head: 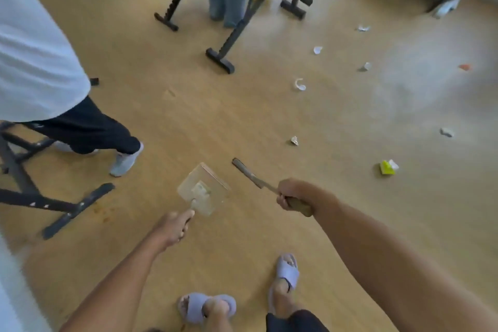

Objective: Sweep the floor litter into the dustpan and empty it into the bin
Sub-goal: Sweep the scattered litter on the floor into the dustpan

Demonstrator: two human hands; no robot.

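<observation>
Dustpan (204,191), clear plastic with one scrap inside, hung low over the wooden floor (188,121), its handle gripped in the closed left hand (172,226). The right hand (292,194) was fisted around the brush (256,176) handle. Sweeping appeared barely begun: paper scraps (299,84) and a yellow wrapper (388,167) lay well apart to the right. The next move would call for stepping toward them.
</observation>
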